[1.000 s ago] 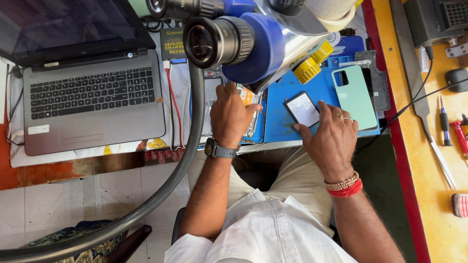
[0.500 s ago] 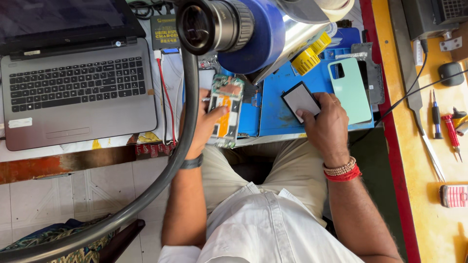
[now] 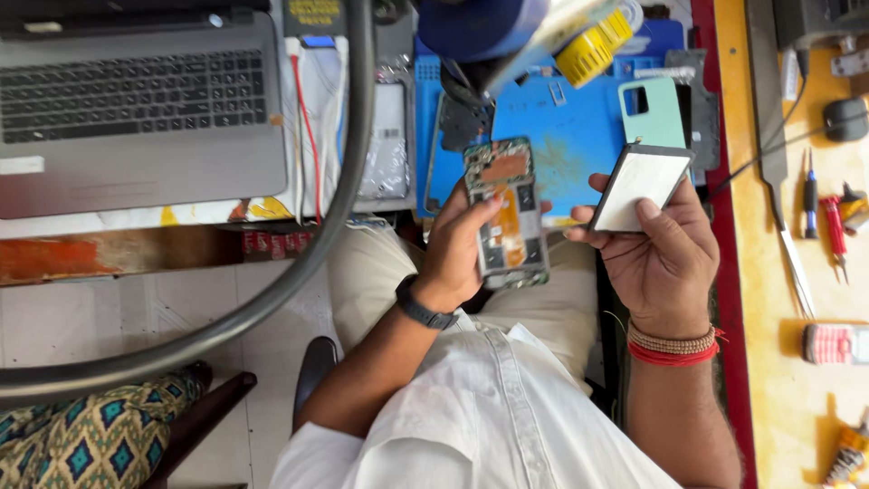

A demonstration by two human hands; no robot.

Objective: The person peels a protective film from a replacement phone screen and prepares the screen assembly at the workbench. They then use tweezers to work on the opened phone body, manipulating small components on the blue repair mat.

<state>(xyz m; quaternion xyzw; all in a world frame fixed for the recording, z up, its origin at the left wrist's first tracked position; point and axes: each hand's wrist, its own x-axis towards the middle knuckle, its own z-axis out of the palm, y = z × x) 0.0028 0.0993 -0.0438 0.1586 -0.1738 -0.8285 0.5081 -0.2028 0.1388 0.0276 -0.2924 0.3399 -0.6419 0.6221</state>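
Observation:
My left hand (image 3: 462, 244) holds an opened phone body (image 3: 509, 213) with its circuit board and orange ribbon exposed, lifted over my lap. A flat white battery with a black edge (image 3: 639, 187) is gripped in my right hand (image 3: 665, 254), thumb pressed on its face. Both are held just in front of the blue work mat (image 3: 566, 136). A mint-green phone back cover (image 3: 652, 110) lies on the mat behind the battery.
A grey laptop (image 3: 136, 109) sits at the left with red wires (image 3: 306, 118) beside it. A black hose (image 3: 308, 254) curves across. Screwdrivers (image 3: 828, 222) and tweezers (image 3: 787, 235) lie on the yellow bench at right. A yellow tape roll (image 3: 593, 50) is at the mat's top.
Both hands have pulled back from the mat toward my lap, the left lifting the open phone body and the right lifting the battery. The view dropped lower.

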